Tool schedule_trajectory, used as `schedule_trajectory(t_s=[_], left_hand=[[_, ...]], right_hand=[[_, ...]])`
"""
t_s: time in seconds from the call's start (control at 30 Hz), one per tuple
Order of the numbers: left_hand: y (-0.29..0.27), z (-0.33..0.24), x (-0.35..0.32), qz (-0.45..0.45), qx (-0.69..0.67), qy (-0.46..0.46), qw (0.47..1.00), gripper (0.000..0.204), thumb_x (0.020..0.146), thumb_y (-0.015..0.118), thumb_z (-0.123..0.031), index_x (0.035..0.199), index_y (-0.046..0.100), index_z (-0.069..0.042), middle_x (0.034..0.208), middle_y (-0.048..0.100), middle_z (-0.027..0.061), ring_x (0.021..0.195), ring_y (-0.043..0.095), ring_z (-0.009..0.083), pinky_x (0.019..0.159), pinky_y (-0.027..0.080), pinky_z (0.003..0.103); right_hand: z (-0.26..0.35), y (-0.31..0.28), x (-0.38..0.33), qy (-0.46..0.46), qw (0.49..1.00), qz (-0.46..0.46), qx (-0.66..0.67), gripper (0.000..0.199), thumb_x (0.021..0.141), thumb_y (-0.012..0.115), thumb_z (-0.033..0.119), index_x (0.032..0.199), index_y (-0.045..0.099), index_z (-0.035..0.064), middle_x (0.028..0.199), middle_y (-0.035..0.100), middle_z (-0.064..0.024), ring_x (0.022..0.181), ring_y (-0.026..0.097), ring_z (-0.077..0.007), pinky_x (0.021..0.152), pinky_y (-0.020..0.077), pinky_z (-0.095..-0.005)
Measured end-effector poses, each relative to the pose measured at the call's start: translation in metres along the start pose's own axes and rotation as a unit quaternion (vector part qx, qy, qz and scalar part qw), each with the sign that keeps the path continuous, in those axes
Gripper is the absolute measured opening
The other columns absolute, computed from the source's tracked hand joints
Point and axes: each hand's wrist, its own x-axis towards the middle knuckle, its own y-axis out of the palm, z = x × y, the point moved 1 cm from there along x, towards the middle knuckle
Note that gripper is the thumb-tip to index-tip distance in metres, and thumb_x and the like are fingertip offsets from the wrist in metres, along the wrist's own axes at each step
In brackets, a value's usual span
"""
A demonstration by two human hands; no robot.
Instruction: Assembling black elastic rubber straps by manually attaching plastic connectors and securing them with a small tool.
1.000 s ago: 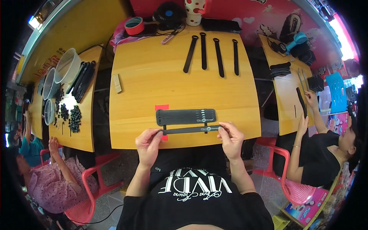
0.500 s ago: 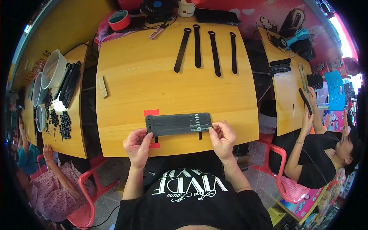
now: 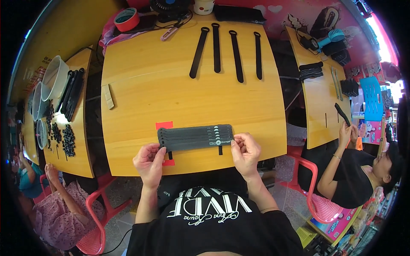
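A neat stack of flat black straps (image 3: 188, 139), fanned so several long edges show, lies crosswise near the front edge of my table. My left hand (image 3: 149, 163) pinches its left end between thumb and fingers. At the other end, my right hand (image 3: 246, 154) has thumb and fingertips closed on the near corner, beside white printing. Two short black tabs (image 3: 220, 150) stick out below the stack. Red tape (image 3: 164, 125) shows on the tabletop behind its left end, with another red piece (image 3: 169, 162) in front, close to my left hand.
Single black straps with looped ends (image 3: 216, 49) lie spread across the far table. A tan block (image 3: 108, 97) sits at the left edge; a tape roll (image 3: 127, 20) and pink cutter (image 3: 169, 33) lie at the back. Co-workers sit at side tables; the right one holds a black strap (image 3: 342, 114).
Both hands keep their grip on the strap stack, whose printed front face now shows more plainly. The whole view has shifted slightly. The right co-worker's hands and strap have moved.
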Motion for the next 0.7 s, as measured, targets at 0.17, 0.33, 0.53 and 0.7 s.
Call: schedule_trajectory(t_s=[0.17,0.33,0.53,0.7], left_hand=[[-0.0005,0.0025,0.0005,0.002,-0.003,0.004,1.0,0.012,0.082,0.068,0.009,0.091,0.063,0.004,0.076,0.064,0.0011,0.062,0.056,0.0018,0.053,0.046,0.016],[-0.0002,0.0022,0.0003,-0.003,0.003,0.001,1.0,0.012,0.082,0.068,0.01,0.09,0.063,0.003,0.075,0.064,0.0009,0.061,0.056,0.0017,0.052,0.045,0.016],[-0.0002,0.0019,0.0009,-0.002,0.013,0.0,1.0,0.012,0.082,0.068,0.01,0.09,0.063,0.003,0.075,0.064,0.0007,0.061,0.056,0.0018,0.053,0.045,0.016],[-0.0004,0.0029,0.0016,-0.002,0.017,0.015,1.0,0.012,0.081,0.069,0.01,0.09,0.063,0.004,0.074,0.064,0.0004,0.061,0.056,0.0018,0.053,0.045,0.016]], right_hand=[[0.001,0.0023,0.0007,-0.01,1.0,-0.015,-0.008,0.015,0.08,0.063,-0.012,0.092,0.059,-0.0025,0.076,0.056,-0.0039,0.058,0.049,-0.0063,0.05,0.039,-0.0201],[-0.0011,0.0044,0.0007,-0.02,0.999,-0.024,-0.013,0.015,0.08,0.064,-0.011,0.091,0.059,-0.0017,0.074,0.056,-0.0018,0.057,0.046,-0.0027,0.048,0.0348,-0.0177],[0.0004,0.0054,0.0014,-0.018,0.999,-0.031,-0.026,0.015,0.08,0.065,-0.011,0.09,0.06,-0.0014,0.073,0.057,-0.002,0.057,0.047,-0.0031,0.048,0.0362,-0.0179],[0.0021,0.0044,0.0011,0.003,0.999,-0.019,-0.028,0.019,0.077,0.064,-0.013,0.092,0.058,-0.0021,0.076,0.058,-0.007,0.058,0.055,-0.011,0.052,0.0444,-0.0233]])
